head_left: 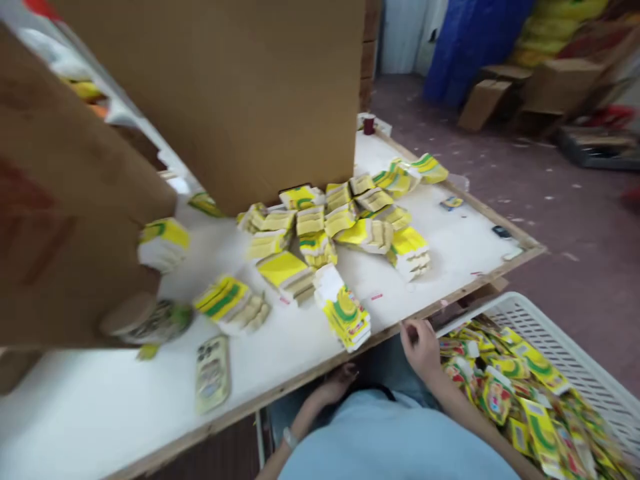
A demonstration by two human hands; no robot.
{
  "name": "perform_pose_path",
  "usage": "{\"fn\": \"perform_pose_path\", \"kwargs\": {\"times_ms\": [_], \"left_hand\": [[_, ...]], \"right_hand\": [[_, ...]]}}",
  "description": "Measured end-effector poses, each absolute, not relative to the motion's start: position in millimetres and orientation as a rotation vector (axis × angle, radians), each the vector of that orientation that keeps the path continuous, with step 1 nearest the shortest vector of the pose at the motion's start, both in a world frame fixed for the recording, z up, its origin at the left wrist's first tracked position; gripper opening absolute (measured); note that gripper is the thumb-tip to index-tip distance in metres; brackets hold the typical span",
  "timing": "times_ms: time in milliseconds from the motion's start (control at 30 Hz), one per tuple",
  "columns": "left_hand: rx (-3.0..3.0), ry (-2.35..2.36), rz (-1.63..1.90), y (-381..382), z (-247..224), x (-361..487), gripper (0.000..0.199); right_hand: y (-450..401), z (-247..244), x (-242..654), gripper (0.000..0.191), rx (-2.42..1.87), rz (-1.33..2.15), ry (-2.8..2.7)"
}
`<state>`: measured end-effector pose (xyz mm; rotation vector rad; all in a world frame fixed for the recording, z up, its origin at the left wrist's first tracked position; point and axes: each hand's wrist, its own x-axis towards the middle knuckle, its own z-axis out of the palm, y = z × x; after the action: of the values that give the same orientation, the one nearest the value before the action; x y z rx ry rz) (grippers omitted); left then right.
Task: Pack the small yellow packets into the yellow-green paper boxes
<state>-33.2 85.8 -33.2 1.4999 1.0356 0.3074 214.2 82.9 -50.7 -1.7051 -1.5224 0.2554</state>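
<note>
- Left of the white, perforated plastic basket (555, 333), the right hand (423, 350) curls its fingers, their hold unclear; farther left, apart from it, the left hand (340, 379) hangs low, grip hidden;
- beyond both, left of the basket, yellow-and-white printed paper-like packet stacks (345, 310) lie on the white, wood-edged surface (130, 407);
- handling seems paused; grasping a stack calls for raising a hand over the edge.

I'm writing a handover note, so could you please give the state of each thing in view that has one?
Left hand: near the table edge, grip unclear.
Right hand: fingers curled, grip contents unclear.
Phone: lying flat, back up.
Yellow cartons: in bundles, spread over the table.
Basket: open-topped, heaped with yellow packets.
Tall cardboard: standing upright behind the cartons.
</note>
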Motion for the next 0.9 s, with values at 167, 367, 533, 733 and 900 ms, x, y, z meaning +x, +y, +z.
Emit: {"fn": "perform_pose_path", "kwargs": {"times_ms": [167,367,533,733,900], "left_hand": [[1.399,1.255,0.303,45,-4,-80,0.027],[1.198,1.325,0.735,40,59,-82,0.047],[1.249,1.513,1.052,76,73,-55,0.041],[1.739,1.321,0.871,115,79,-12,0.019],[2.17,1.198,0.627,112,82,1,0.023]], "right_hand": [[173,-11,145,0.044,-1.697,0.676,-1.647],[203,8,146,0.053,-1.629,0.843,-1.866],[185,32,152,0.048,-1.622,0.619,-1.79],[146,60,129,0.04,-1.31,0.804,-1.45],[127,60,120,0.033,-1.222,0.789,-1.126]]}}
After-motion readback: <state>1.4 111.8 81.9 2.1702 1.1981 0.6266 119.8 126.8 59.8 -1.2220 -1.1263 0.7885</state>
